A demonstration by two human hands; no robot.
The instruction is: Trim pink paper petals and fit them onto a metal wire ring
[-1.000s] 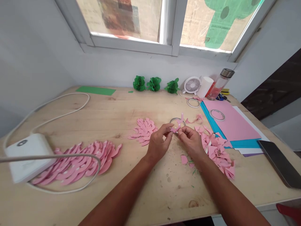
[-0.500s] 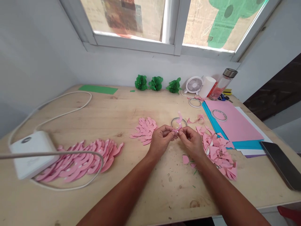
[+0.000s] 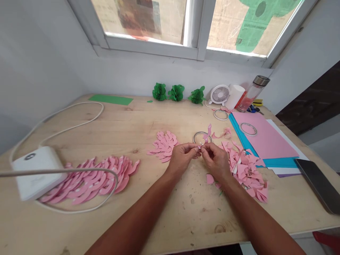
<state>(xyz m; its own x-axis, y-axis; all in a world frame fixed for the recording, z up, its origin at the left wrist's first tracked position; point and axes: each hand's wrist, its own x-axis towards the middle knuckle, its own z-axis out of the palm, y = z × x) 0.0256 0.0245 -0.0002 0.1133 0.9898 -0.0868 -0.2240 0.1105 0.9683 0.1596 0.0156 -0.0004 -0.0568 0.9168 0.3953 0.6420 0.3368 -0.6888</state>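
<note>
Over the middle of the table, my left hand (image 3: 183, 156) and my right hand (image 3: 215, 157) meet, thumbs and fingers pinched. Between them is a curved pink paper strip (image 3: 207, 134), its free end sticking up past the fingertips. A small white patch shows on it at the fingers. Just behind stands a roll of tape (image 3: 196, 137) lying flat, partly covered by the hands and strip. Left of my left hand spreads a small pile of wavy pink paper pieces (image 3: 163, 144). Pink paper scraps (image 3: 251, 177) lie heaped beside my right hand.
A larger pile of curved pink strips (image 3: 98, 179) lies left, by a white power box (image 3: 39, 173) with a looping cable. Green paper ornaments (image 3: 176, 93), a small fan (image 3: 220, 94) and a bottle (image 3: 253, 94) line the back. Coloured sheets (image 3: 268, 141) and a phone (image 3: 318, 184) are at right.
The raised end of the pink strip has swung to the right and turned between my fingers. Both hands stay pinched in nearly the same place.
</note>
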